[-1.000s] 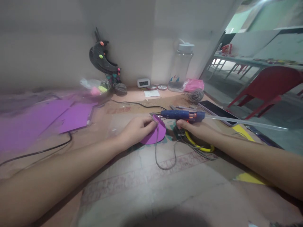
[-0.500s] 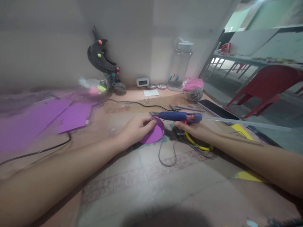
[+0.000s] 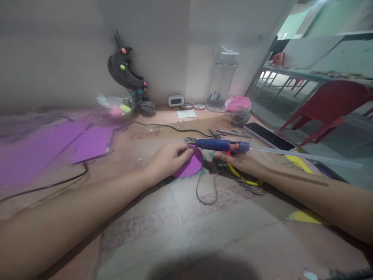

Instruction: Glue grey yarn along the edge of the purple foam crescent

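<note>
Gripping a glue gun (image 3: 221, 145): right hand (image 3: 243, 161), fingers closed about its handle, largely hidden. Purple disc (image 3: 190, 168): at the glue gun's nozzle end, far edge pinched between thumb and forefinger of the left hand (image 3: 171, 157), remainder spreading nearward from the fingertips. Grey cord (image 3: 206, 204): on the counter (image 3: 186, 233), nearward of the glue gun. Water bottle (image 3: 221, 83): behind the glue gun. Purple sheets (image 3: 93, 144): left of the glue gun.
</note>
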A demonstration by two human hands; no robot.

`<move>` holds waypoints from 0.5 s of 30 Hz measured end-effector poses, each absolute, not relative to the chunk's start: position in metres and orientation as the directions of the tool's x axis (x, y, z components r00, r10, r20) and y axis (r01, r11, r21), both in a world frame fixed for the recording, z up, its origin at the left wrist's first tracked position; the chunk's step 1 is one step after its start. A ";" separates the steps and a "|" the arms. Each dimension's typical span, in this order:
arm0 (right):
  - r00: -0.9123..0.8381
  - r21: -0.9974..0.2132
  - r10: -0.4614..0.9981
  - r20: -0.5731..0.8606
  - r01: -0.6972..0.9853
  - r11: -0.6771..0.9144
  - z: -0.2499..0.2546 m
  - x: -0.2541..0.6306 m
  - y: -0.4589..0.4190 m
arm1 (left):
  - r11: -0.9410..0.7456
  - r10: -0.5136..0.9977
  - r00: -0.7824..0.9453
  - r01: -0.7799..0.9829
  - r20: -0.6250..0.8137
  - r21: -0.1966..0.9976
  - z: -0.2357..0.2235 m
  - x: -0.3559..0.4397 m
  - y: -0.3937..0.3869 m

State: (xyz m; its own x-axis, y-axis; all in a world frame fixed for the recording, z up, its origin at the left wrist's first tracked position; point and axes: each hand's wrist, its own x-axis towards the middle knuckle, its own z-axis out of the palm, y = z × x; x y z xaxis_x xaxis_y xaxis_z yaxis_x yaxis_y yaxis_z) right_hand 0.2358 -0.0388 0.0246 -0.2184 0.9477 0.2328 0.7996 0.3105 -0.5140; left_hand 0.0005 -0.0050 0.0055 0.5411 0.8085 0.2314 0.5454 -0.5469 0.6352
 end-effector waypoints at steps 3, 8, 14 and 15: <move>-0.213 -0.523 0.948 0.237 0.794 0.310 0.025 0.236 -0.039 | -0.546 0.809 0.540 0.546 0.231 0.636 0.005 0.000 -0.005; -0.198 -0.467 0.948 0.250 0.833 0.297 0.025 0.237 -0.039 | -0.550 0.807 0.543 0.548 0.233 0.630 0.006 0.001 -0.006; -0.249 -0.541 0.936 0.249 0.766 0.347 0.028 0.232 -0.040 | -0.543 0.809 0.544 0.545 0.224 0.638 0.007 0.000 -0.006; -0.256 -0.548 0.934 0.249 0.758 0.354 0.028 0.232 -0.040 | -0.544 0.809 0.543 0.544 0.226 0.639 0.007 0.000 -0.006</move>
